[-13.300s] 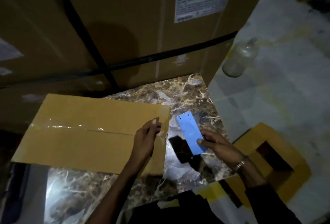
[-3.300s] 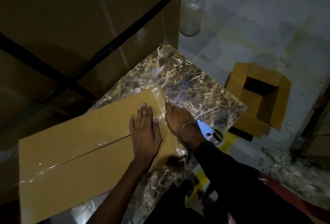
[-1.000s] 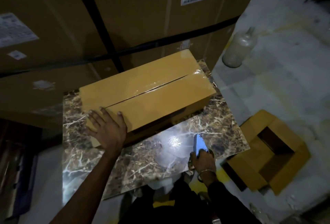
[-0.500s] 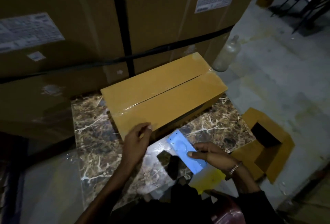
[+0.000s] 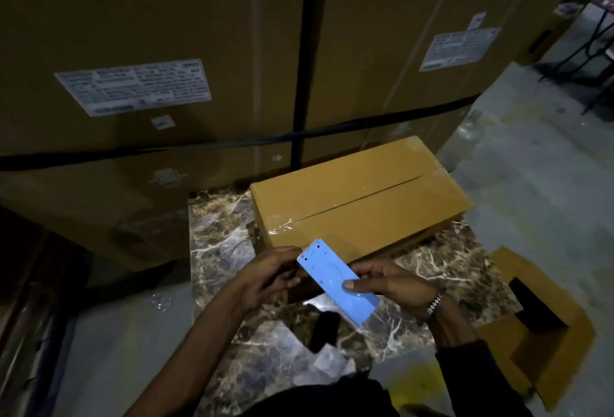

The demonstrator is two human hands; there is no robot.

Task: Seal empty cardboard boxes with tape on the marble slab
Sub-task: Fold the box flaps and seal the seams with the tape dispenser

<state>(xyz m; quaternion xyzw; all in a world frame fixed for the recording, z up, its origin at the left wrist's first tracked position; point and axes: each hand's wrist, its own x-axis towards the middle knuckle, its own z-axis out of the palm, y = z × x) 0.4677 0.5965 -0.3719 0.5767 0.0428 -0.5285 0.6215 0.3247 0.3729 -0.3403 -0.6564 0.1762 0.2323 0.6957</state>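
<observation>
My right hand (image 5: 395, 285) grips the blue tape dispenser (image 5: 337, 282), thumb on top. My left hand (image 5: 265, 275) curls at its toothed end, probably pinching the tape; the light is dim. I should pull a straight length. Half a second ago that hand touched the cardboard box (image 5: 358, 197), taped, on the marble table (image 5: 219, 234).

The person's left forearm (image 5: 199, 343) is bare from wrist to elbow, with no sleeve or band on it. The right arm wears a dark, near-black sleeve (image 5: 471, 373) that ends just short of the wrist, and a silvery metal link bracelet (image 5: 434, 303) circles that wrist. More dark clothing (image 5: 319, 398) covers the body below.
</observation>
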